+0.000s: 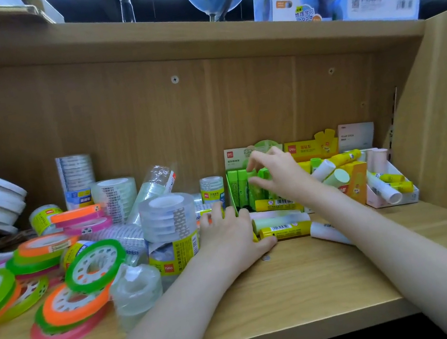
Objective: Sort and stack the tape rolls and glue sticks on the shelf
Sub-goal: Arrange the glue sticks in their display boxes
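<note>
On the wooden shelf (307,279), my left hand (231,237) rests spread beside a yellow glue stick (286,231), my right hand (279,175) hovers half-curled over green sticks (241,190), tape rolls (85,267) lie further left.

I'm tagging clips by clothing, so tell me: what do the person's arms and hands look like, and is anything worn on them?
Both arms are bare as far as the frame shows: no sleeves, gloves, watch or bracelets appear. The left hand and right hand show no rings I can make out, though motion blur softens the right fingers. No markings or straps are visible on either forearm.
</note>
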A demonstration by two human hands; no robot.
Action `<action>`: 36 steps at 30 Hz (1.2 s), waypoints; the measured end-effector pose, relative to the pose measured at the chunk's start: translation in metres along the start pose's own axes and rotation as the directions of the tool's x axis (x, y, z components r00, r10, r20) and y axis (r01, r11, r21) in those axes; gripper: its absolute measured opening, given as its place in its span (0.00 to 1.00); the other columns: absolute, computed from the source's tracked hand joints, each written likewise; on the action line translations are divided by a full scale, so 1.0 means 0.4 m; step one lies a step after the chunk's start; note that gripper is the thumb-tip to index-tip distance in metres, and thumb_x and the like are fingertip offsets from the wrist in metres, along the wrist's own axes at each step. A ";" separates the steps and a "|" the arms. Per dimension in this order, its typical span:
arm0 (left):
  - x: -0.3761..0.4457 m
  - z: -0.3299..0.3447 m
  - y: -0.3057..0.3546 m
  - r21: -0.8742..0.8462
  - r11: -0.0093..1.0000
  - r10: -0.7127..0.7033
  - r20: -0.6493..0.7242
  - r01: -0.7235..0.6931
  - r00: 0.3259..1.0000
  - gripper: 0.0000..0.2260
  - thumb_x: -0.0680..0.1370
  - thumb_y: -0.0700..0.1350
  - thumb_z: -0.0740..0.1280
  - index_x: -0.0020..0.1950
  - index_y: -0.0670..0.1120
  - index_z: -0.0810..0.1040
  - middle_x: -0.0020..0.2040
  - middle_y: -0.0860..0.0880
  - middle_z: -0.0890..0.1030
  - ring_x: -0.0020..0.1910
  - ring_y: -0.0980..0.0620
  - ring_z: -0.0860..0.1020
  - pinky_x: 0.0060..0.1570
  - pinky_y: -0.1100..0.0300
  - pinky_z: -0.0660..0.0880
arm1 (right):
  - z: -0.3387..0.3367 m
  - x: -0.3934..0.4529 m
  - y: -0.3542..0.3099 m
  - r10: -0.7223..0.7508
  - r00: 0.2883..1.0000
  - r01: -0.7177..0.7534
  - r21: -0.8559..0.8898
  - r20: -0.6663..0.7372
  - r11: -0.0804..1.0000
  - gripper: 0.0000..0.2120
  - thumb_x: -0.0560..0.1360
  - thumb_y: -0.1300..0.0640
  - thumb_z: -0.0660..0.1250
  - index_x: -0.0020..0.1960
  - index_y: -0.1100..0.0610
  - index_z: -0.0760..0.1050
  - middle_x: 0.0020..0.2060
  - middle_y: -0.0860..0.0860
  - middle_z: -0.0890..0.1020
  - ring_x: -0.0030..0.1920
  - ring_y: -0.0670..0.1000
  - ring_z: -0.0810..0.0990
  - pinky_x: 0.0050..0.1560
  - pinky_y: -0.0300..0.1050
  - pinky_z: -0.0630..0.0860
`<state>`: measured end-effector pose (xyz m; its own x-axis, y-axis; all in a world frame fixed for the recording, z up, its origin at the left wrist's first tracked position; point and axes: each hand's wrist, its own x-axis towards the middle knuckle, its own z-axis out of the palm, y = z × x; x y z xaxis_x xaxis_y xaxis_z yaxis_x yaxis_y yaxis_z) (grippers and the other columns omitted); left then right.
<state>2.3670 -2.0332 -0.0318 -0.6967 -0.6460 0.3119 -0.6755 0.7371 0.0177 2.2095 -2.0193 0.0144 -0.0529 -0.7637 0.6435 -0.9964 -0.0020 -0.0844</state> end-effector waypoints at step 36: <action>0.000 -0.015 -0.005 -0.162 0.984 0.068 -0.063 -0.077 0.996 0.30 0.72 0.63 0.64 0.70 0.52 0.62 0.69 0.50 0.66 0.72 0.48 0.56 0.68 0.52 0.55 | -0.154 -0.324 0.078 -0.042 0.987 0.028 0.090 0.153 0.996 0.20 0.70 0.35 0.61 0.54 0.46 0.75 0.49 0.38 0.74 0.52 0.37 0.70 0.55 0.28 0.63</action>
<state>2.3698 -2.0335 -0.0263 -0.7245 -0.5808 0.3712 -0.5715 0.8072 0.1475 2.1812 -1.8809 -0.0247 -0.0006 -0.8524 0.5228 -0.9876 -0.0814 -0.1339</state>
